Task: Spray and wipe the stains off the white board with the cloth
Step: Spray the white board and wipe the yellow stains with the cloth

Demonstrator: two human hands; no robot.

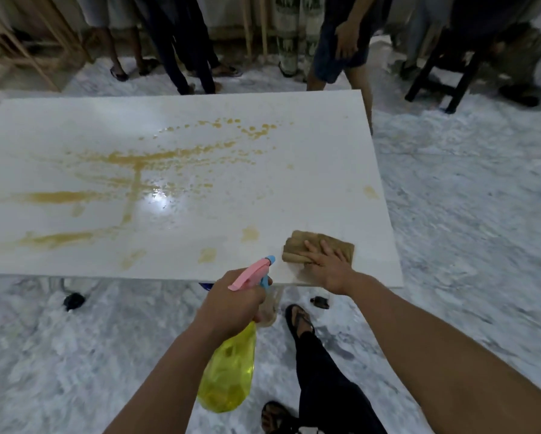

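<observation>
Stained white board (pixel 181 170): right hand (pixel 325 267) presses cloth (pixel 319 245) flat; left hand (pixel 234 302) grips spray bottle (pixel 228 371).

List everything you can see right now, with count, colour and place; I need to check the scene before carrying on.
white board: one, white, centre.
stains: many, yellow-brown, across the board's left and middle.
cloth: one, brown, board's near right corner.
spray bottle: one, yellow with pink-blue head, below the near edge.
bystanders' legs: several, far side.
stool: one, dark, far right.
left hand: grips the bottle.
right hand: flat on the cloth.
</observation>
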